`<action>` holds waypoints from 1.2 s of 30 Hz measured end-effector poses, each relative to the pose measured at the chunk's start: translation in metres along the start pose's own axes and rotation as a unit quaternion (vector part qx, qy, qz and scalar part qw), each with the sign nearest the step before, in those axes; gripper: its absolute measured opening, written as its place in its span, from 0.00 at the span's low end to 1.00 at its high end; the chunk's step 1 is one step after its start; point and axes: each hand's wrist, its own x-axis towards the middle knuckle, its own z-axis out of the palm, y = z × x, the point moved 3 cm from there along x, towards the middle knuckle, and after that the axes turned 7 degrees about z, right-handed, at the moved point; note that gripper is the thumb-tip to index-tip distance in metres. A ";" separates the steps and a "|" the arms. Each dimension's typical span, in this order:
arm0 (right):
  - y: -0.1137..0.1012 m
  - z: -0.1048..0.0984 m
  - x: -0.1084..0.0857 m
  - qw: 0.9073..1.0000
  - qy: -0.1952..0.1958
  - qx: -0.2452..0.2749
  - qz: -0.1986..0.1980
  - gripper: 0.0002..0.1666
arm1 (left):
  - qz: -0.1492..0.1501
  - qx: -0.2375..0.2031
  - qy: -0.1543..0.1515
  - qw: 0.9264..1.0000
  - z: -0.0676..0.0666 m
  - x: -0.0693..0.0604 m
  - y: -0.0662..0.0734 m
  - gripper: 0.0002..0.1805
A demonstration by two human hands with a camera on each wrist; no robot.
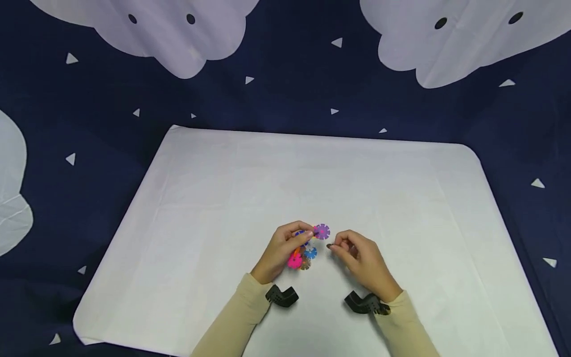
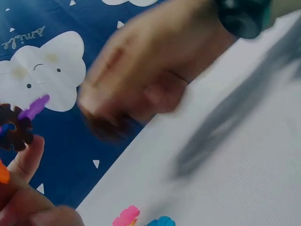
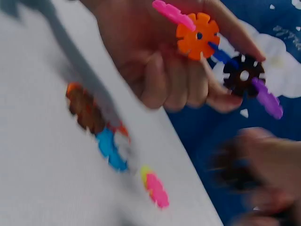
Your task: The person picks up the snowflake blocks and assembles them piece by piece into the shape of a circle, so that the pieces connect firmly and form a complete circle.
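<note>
My left hand (image 1: 281,250) pinches a chain of notched flower-shaped plastic discs between thumb and fingers. In the right wrist view the chain runs from a pink disc (image 3: 169,12) through an orange disc (image 3: 189,44) and a blue disc (image 3: 222,55) to a dark brown disc (image 3: 232,81) and a purple disc (image 3: 267,98). To the right, apart from the chain, my right hand (image 1: 366,260) pinches a small dark brown disc (image 1: 329,246) by its edge. Both wrist views blur that hand and its disc.
Below the left hand, several loose discs lie on the white tabletop (image 1: 214,297), among them a brown one (image 3: 84,110), a blue one (image 3: 110,150) and a pink one (image 3: 157,190). A dark blue cloth (image 1: 290,99) with white clouds surrounds the table.
</note>
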 end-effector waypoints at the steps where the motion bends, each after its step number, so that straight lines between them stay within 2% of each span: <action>1: -0.002 -0.002 0.001 1.000 0.022 0.013 -0.015 0.14 | 0.002 0.009 -0.005 1.000 0.000 0.000 0.000 0.15; 5: -0.009 -0.008 0.003 0.992 0.090 0.043 -0.074 0.18 | 0.011 0.024 -0.012 1.000 0.000 0.002 0.001 0.14; 9: -0.012 -0.008 0.003 0.983 0.139 0.033 -0.114 0.20 | 0.026 0.032 -0.020 0.999 0.002 0.004 0.002 0.13; 14: -0.014 -0.003 0.004 0.977 0.158 0.016 -0.144 0.16 | 0.046 0.068 -0.031 0.996 0.003 0.003 0.002 0.10; 19: -0.012 0.002 0.003 0.977 0.153 0.030 -0.145 0.16 | 0.068 0.092 -0.022 0.993 0.004 0.002 0.002 0.12; 23: -0.014 0.007 0.003 0.978 0.151 0.027 -0.144 0.11 | 0.063 0.070 0.010 0.995 0.005 0.002 0.004 0.12; 26: -0.015 0.015 -0.002 0.974 0.161 0.015 -0.161 0.04 | 0.025 0.042 0.044 0.998 0.005 -0.002 0.001 0.11; 28: -0.015 0.019 -0.006 0.970 0.167 0.010 -0.177 0.06 | -0.007 0.023 0.058 0.998 0.005 -0.006 -0.003 0.10; 30: -0.016 0.022 -0.007 0.966 0.176 0.008 -0.191 0.10 | -0.026 0.007 0.066 0.997 0.005 -0.008 -0.005 0.10; 32: -0.017 0.022 -0.006 0.963 0.182 0.008 -0.198 0.12 | -0.020 -0.004 0.066 0.998 0.005 -0.007 -0.003 0.11; 36: -0.019 0.019 0.000 0.960 0.189 0.004 -0.208 0.12 | 0.016 -0.007 0.055 0.998 0.005 0.000 0.004 0.11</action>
